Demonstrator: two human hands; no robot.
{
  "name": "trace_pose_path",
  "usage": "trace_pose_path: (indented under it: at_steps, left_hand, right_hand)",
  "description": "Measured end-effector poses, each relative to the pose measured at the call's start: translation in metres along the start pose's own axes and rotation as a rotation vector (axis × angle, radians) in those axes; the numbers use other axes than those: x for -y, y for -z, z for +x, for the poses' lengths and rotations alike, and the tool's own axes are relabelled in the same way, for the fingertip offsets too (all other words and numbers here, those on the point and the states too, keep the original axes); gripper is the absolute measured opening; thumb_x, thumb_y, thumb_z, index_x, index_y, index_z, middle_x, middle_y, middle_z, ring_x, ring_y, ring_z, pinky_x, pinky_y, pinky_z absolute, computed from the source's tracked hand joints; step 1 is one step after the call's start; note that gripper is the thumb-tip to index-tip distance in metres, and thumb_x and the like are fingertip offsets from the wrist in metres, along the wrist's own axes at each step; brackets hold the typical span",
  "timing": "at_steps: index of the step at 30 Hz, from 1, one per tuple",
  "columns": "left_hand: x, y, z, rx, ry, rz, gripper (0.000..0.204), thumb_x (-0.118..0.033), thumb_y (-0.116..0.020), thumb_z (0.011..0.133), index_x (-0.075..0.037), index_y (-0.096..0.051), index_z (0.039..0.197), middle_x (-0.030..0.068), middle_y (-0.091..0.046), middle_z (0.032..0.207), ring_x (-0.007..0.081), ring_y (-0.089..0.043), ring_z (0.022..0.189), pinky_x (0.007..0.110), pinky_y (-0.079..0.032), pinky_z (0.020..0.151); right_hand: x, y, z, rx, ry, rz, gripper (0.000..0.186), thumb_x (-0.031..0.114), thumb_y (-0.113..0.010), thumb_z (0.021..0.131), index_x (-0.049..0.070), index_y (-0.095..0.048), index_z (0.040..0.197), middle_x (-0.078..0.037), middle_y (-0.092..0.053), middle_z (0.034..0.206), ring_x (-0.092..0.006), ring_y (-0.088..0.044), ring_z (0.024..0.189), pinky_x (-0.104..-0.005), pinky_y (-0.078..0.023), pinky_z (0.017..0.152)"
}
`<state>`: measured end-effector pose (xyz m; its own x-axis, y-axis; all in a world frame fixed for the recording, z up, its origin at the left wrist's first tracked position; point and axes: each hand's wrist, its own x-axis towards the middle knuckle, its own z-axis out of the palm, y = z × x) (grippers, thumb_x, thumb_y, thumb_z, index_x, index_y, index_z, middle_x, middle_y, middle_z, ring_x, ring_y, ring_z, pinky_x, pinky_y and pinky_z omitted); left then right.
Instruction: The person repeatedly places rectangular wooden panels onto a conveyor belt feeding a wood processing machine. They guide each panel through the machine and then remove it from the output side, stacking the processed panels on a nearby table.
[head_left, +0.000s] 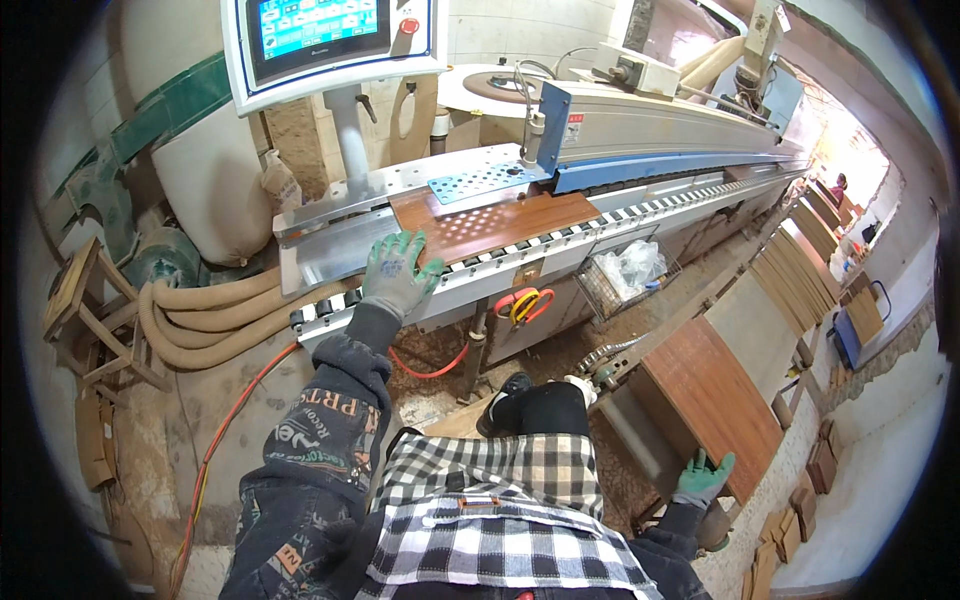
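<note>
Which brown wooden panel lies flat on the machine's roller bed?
The panel under the left hand, partly beneath the perforated plate; the right hand's panel is off the machine.

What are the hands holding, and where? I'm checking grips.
The left hand presses the near end of a wood panel; the right hand grips another panel's lower edge.

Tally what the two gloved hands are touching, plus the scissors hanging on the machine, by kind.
Wood panels: 2, one on the machine bed under the left hand, one held at its near end by the right hand
Scissors: 2
Total: 4
</note>
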<state>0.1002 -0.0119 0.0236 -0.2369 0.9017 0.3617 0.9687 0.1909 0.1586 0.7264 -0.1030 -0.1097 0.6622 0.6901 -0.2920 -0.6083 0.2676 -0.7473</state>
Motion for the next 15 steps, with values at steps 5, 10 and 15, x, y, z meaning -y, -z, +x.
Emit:
trace_pose_path:
  at_steps: [5, 10, 15]
  left_hand:
    - [0.004, 0.001, -0.004, -0.093, -0.074, -0.174, 0.065, -0.055, -0.048, 0.096, -0.011, -0.045, 0.143, 0.0172, -0.046, 0.146, 0.0355, -0.041, 0.136, 0.047, -0.027, 0.115]
    - [0.003, 0.02, -0.029, -0.243, -0.2, -0.392, 0.067, -0.055, -0.054, 0.092, -0.011, -0.046, 0.142, 0.0171, -0.047, 0.143, 0.0362, -0.042, 0.133, 0.05, -0.03, 0.113]
    - [-0.012, 0.05, -0.094, -0.214, -0.28, -0.295, 0.073, -0.051, -0.064, 0.086, -0.013, -0.044, 0.145, 0.0161, -0.043, 0.148, 0.0357, -0.039, 0.137, 0.052, -0.027, 0.115]
  right_hand:
    - [0.008, -0.014, -0.02, 0.182, -0.013, -0.075, 0.041, 0.046, -0.073, 0.085, 0.019, -0.064, 0.115, 0.0, -0.067, 0.108, -0.0169, -0.062, 0.092, -0.0325, -0.045, 0.077]
    - [-0.012, -0.032, -0.031, 0.392, -0.109, -0.025, 0.028, 0.027, -0.069, 0.092, 0.011, -0.064, 0.114, -0.004, -0.068, 0.11, -0.0167, -0.066, 0.095, -0.0321, -0.058, 0.079]
    - [-0.046, -0.108, -0.091, 0.751, -0.115, -0.174, 0.034, 0.024, -0.069, 0.092, 0.01, -0.061, 0.123, -0.006, -0.068, 0.108, -0.0199, -0.066, 0.096, -0.0303, -0.057, 0.075]
